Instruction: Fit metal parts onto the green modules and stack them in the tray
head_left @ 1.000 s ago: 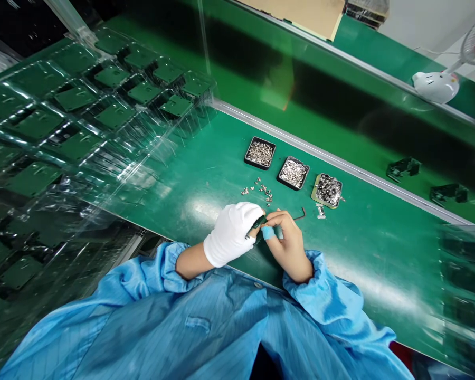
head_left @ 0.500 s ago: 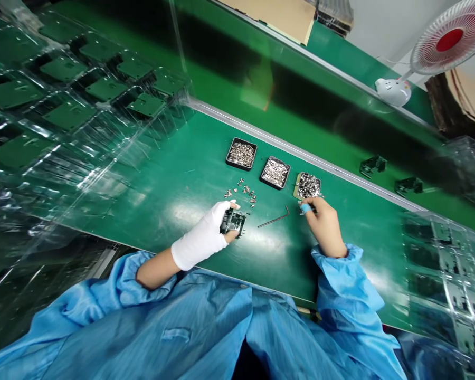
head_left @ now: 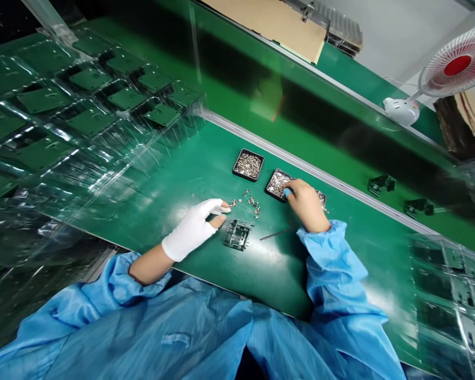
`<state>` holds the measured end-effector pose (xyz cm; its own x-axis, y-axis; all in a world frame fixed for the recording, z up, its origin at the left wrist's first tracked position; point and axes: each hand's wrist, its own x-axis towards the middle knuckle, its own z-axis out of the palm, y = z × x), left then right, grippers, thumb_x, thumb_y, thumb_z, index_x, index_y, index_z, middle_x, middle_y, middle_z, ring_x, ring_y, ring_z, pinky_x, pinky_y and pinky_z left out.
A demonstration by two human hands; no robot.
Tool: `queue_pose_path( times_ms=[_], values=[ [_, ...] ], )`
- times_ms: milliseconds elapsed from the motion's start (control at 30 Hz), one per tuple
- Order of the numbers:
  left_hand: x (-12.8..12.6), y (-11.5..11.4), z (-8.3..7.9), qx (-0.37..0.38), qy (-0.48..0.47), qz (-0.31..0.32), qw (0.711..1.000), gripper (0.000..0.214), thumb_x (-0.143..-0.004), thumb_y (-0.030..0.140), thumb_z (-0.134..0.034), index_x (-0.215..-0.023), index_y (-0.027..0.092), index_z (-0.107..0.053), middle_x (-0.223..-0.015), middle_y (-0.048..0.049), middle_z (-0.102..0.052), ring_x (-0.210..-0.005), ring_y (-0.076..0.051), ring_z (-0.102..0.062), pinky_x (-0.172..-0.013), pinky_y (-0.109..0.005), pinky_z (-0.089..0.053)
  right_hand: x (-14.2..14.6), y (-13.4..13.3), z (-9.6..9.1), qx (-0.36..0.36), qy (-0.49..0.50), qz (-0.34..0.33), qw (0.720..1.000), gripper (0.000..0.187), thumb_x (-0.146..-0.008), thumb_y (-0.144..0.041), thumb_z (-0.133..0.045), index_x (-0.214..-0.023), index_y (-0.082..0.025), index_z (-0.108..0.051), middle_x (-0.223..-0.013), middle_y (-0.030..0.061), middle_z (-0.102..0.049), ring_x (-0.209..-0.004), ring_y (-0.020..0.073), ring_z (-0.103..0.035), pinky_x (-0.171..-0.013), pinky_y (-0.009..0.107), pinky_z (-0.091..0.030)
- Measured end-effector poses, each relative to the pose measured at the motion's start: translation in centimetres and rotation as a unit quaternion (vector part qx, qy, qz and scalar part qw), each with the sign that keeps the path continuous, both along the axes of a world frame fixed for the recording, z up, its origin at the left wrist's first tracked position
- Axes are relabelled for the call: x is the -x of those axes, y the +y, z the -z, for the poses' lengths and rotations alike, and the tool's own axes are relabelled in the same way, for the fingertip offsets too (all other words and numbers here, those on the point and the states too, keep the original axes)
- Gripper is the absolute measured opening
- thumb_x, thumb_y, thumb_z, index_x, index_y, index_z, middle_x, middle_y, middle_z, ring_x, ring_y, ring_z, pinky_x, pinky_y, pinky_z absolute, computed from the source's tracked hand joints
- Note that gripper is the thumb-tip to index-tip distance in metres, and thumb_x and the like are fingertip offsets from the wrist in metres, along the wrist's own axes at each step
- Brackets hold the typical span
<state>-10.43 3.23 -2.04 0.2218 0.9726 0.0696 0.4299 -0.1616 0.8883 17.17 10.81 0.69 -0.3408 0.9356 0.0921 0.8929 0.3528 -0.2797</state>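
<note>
The small plastic part [head_left: 237,235] is no longer held: it is now laid on the bench [head_left: 206,158], just beside the gloved left hand [head_left: 192,228], whose fingers are loosely spread toward the loose screws [head_left: 246,202]. The right hand [head_left: 306,203] has been shifted to the middle tray [head_left: 275,182]. Its fingertips are curled down there, and whether a screw is pinched cannot be told.

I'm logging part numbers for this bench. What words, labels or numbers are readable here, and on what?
None can be read. The black trays of metal parts, clear plastic housing, hex key and fan show no legible marking; any print on the green boards in the blister packs is too small to tell.
</note>
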Motion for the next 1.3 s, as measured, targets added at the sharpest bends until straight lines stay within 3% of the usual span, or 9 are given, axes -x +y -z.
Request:
queue_pose_path(
  times_ms=[133, 233, 533, 833, 900, 1000, 1100, 1200, 1300],
  values=[
    [-0.3, 0.0, 0.4, 0.001, 0.012, 0.022, 1.000, 0.019, -0.083, 0.026, -0.053, -0.098, 0.017, -0.060, -0.100, -0.0062, -0.070, -0.089, -0.018, -0.068, -0.087, -0.035, -0.055, 0.4, 1.8, -0.8, 0.058, -0.134, 0.010, 0.989, 0.024, -0.079, -0.004, -0.053, -0.092, -0.016, -0.067, -0.095, 0.0126, -0.065, -0.088, 0.0280, -0.059, -0.075, 0.036, -0.044],
    [-0.3, -0.1, 0.5, -0.003, 0.017, 0.023, 1.000, 0.018, -0.084, 0.026, -0.053, -0.098, 0.017, -0.061, -0.100, -0.0063, -0.070, -0.089, -0.018, -0.068, -0.086, -0.034, -0.055, 1.2, 1.9, -1.0, 0.062, -0.167, 0.022, 0.984, 0.018, -0.079, -0.005, -0.053, -0.085, -0.016, -0.065, -0.089, 0.0124, -0.065, -0.082, 0.0269, -0.059, -0.070, 0.034, -0.041],
    [-0.3, -0.3, -0.4, -0.042, 0.007, 0.008, 0.999, 0.015, -0.086, 0.027, -0.053, -0.092, 0.017, -0.063, -0.093, -0.0047, -0.071, -0.087, -0.018, -0.068, -0.083, -0.032, -0.056, -0.1, 1.3, 0.6, 0.024, 0.033, 0.042, 0.998, 0.017, -0.074, -0.008, -0.048, -0.083, -0.019, -0.057, -0.084, 0.0070, -0.062, -0.074, 0.0223, -0.056, -0.069, 0.032, -0.042],
    [-0.3, -0.6, -0.9, -0.087, 0.022, 0.009, 0.996, 0.018, -0.087, 0.029, -0.051, -0.090, 0.017, -0.064, -0.090, -0.0043, -0.071, -0.083, -0.017, -0.068, -0.080, -0.030, -0.055, -0.8, 1.2, 0.7, 0.030, 0.141, 0.054, 0.988, 0.011, -0.084, -0.024, -0.045, -0.083, -0.019, -0.054, -0.081, 0.0066, -0.059, -0.071, 0.0204, -0.052, -0.071, 0.034, -0.042],
    [-0.3, -0.6, -1.3, -0.099, 0.025, 0.009, 0.995, 0.018, -0.087, 0.028, -0.050, -0.089, 0.017, -0.064, -0.089, -0.0041, -0.071, -0.082, -0.016, -0.067, -0.079, -0.029, -0.055, -0.7, 0.6, 0.3, 0.090, 0.252, 0.049, 0.962, 0.012, -0.084, -0.029, -0.049, -0.081, -0.019, -0.054, -0.074, 0.0025, -0.056, -0.065, 0.0168, -0.049, -0.065, 0.031, -0.042],
    [-0.9, -0.6, -2.1, -0.127, 0.033, 0.010, 0.991, 0.019, -0.089, 0.026, -0.049, -0.087, 0.018, -0.065, -0.090, -0.0040, -0.071, -0.083, -0.016, -0.067, -0.080, -0.029, -0.054, 0.2, -1.3, -0.4, 0.222, 0.431, 0.016, 0.874, 0.020, -0.082, -0.039, -0.059, -0.078, -0.020, -0.055, -0.069, -0.0011, -0.053, -0.056, 0.0123, -0.045, -0.054, 0.025, -0.039],
    [-2.0, -0.6, -3.0, -0.159, 0.027, 0.038, 0.986, 0.018, -0.090, 0.026, -0.049, -0.089, 0.019, -0.066, -0.091, -0.0044, -0.070, -0.084, -0.016, -0.066, -0.079, -0.029, -0.054, 2.1, -4.0, -1.3, 0.332, 0.486, -0.026, 0.808, 0.027, -0.078, -0.044, -0.067, -0.078, -0.019, -0.057, -0.069, -0.0009, -0.056, -0.053, 0.0104, -0.044, -0.050, 0.023, -0.038],
    [-3.1, -0.7, -3.5, -0.176, 0.021, 0.083, 0.981, 0.016, -0.090, 0.027, -0.052, -0.088, 0.019, -0.065, -0.085, -0.0040, -0.067, -0.078, -0.016, -0.064, -0.073, -0.028, -0.052, 3.9, -6.2, -2.1, 0.399, 0.456, -0.069, 0.792, 0.031, -0.078, -0.048, -0.069, -0.077, -0.018, -0.059, -0.066, -0.0004, -0.055, -0.054, 0.0103, -0.044, -0.050, 0.023, -0.038],
    [-3.7, -0.9, -3.6, -0.195, 0.027, 0.109, 0.974, 0.023, -0.092, 0.030, -0.049, -0.076, 0.018, -0.060, -0.074, -0.0024, -0.062, -0.069, -0.015, -0.060, -0.067, -0.027, -0.050, 4.9, -7.4, -2.3, 0.408, 0.446, -0.075, 0.793, 0.034, -0.078, -0.052, -0.067, -0.076, -0.018, -0.059, -0.064, -0.0011, -0.053, -0.052, 0.0100, -0.043, -0.049, 0.023, -0.037]
  ],
)
